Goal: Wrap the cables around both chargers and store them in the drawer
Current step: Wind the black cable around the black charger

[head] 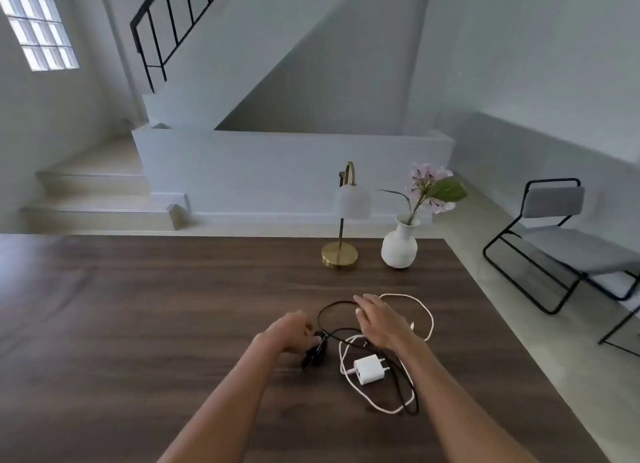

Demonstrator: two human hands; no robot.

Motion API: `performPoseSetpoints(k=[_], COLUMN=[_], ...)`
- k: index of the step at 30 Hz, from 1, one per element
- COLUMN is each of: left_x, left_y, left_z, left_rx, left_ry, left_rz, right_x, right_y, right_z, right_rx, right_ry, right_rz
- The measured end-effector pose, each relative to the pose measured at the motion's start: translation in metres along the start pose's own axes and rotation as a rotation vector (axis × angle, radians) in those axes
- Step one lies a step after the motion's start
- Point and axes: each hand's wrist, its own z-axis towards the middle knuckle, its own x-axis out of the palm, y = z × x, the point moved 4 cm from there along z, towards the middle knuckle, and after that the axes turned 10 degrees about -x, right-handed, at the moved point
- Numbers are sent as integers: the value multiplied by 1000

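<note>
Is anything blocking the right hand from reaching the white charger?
No solid obstacle. The white charger lies bare on the table, near the right hand. Only the black cable and white cable loop loosely around it, intertwined.

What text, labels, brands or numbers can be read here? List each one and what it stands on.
None can be read.
White charger: no print shows on its faces.
Black charger: mostly hidden under the left hand; any marking cannot be seen.
Lamp and vase: plain, no lettering.
</note>
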Motion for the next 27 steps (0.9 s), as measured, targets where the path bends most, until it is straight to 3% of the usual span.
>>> performPoseSetpoints(k=[6,15,21,27], left_x=[22,24,-4,-57], left_y=[0,16,34,33], left_z=[1,2,-8,-28], left_rx=[-23,-83,-8,16], left_ry=[23,4,46,30], left_rz=[-59,-96,-146,-281], right_x=[24,31,12,-1], right_y=[-7,-9,3,52], right_z=[-7,-9,-3,10], right_rx=[39,-3,14,-138], right_ry=[72,41,-53,-28], right_rz=[34,35,203,322])
